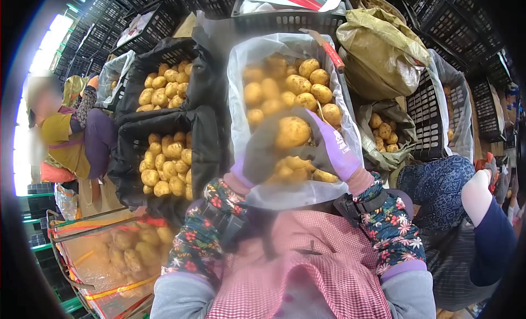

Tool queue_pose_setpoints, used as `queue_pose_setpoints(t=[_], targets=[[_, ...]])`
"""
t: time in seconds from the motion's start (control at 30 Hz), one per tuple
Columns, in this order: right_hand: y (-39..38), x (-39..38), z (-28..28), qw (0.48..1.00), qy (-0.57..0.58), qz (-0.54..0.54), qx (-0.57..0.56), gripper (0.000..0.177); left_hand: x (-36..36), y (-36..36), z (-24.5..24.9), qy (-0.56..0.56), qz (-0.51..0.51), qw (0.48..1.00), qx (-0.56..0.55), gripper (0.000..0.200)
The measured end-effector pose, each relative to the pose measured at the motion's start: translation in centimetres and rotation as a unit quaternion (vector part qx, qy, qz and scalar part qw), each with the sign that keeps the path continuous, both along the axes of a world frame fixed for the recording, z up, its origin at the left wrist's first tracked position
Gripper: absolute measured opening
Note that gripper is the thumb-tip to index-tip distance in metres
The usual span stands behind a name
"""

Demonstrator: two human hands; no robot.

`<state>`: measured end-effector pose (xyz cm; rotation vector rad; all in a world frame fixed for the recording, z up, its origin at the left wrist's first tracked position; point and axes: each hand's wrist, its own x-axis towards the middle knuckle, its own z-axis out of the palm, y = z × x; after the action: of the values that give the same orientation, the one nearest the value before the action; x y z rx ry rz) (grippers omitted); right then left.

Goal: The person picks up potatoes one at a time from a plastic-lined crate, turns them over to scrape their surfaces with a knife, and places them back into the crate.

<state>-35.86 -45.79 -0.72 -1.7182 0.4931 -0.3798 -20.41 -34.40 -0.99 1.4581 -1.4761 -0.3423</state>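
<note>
Both of my hands wear purple gloves with dark palms and meet over a white-lined crate [239, 100] of potatoes. Between my left hand [260, 154] and my right hand [327, 146] is a large yellow potato [292, 132], held from both sides. Their fingers curve round it, partly blurred. More potatoes [298, 84] lie behind and below my hands in the crate. A red-handled knife [330, 51] rests across the crate's far right corner.
Two black-lined crates [211, 146] of potatoes stand to the left, with a clear bag of potatoes [129, 253] nearer. A yellow-green sack [383, 53] and an open sack of potatoes [385, 134] are at right. One person [71, 132] sits at left, another [438, 193] at right.
</note>
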Motion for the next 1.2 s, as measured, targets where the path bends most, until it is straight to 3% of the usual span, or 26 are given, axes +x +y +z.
queue_pose_setpoints(t=[0.07,0.1,0.13,0.17,0.27,0.37,0.47,0.57,0.67,0.7,0.8,0.87,0.93,0.97,1.07,1.17,1.2], targets=[[0.3,0.5,-0.1,0.995,0.005,0.004,0.097,0.076,0.4,0.4,-0.7,0.054,0.026,0.997,0.038,0.050],[0.4,0.9,-0.3,0.994,-0.009,0.006,0.111,0.077,-0.2,0.5,0.2,0.237,0.032,0.965,0.107,0.048],[0.6,1.1,-0.2,0.991,-0.021,0.002,0.135,0.077,-0.5,0.6,0.7,0.411,0.037,0.895,0.170,0.047],[0.8,1.4,0.1,0.987,-0.033,-0.001,0.158,0.077,-0.1,1.0,0.8,0.425,0.020,0.889,0.169,0.042],[0.7,1.8,0.3,0.995,-0.041,0.039,0.086,0.078,0.9,1.2,-0.7,0.154,0.018,0.987,0.044,0.038],[0.6,1.9,-0.2,0.997,-0.075,0.029,0.009,0.076,1.6,1.3,-1.4,0.294,-0.031,0.944,0.145,0.045],[0.8,1.0,-1.4,0.995,-0.048,-0.020,-0.084,0.065,0.0,0.9,0.6,0.482,0.001,0.857,0.182,0.042],[-0.6,0.8,1.5,0.973,-0.050,0.025,0.226,0.046,0.4,0.9,0.8,0.391,-0.032,0.907,0.151,0.044],[-0.5,0.4,0.2,0.988,-0.070,0.005,0.139,0.036,0.1,0.5,2.0,0.310,-0.064,0.940,0.128,0.043],[0.4,0.1,0.1,0.989,-0.053,-0.059,0.124,0.030,0.0,0.4,1.7,0.319,-0.064,0.933,0.157,0.045],[-0.1,-0.9,-0.6,0.996,-0.001,-0.076,0.055,0.027,-0.3,0.8,-0.1,0.320,-0.070,0.922,0.207,0.052],[0.0,-0.4,-0.6,0.983,-0.020,-0.124,0.134,0.026,-0.8,0.5,-0.8,0.294,-0.086,0.935,0.178,0.054],[-0.4,0.3,-0.4,0.964,-0.040,-0.163,0.204,0.025,-1.2,-0.2,0.6,0.343,-0.073,0.924,0.151,0.056],[-0.4,0.0,-0.8,0.982,-0.076,-0.098,0.142,0.030,-1.2,-0.3,1.1,0.366,-0.064,0.918,0.138,0.057],[1.2,-0.2,-0.9,0.990,-0.115,-0.073,-0.026,0.040,-0.4,-0.3,0.9,0.370,-0.091,0.917,0.117,0.057],[1.1,-0.7,-3.1,0.970,-0.159,-0.051,0.176,0.043,-0.7,0.1,-0.9,0.373,-0.054,0.916,0.136,0.056],[1.1,-0.7,-2.8,0.976,-0.139,-0.055,0.159,0.042,-0.8,0.2,-1.0,0.384,-0.054,0.911,0.137,0.055]])
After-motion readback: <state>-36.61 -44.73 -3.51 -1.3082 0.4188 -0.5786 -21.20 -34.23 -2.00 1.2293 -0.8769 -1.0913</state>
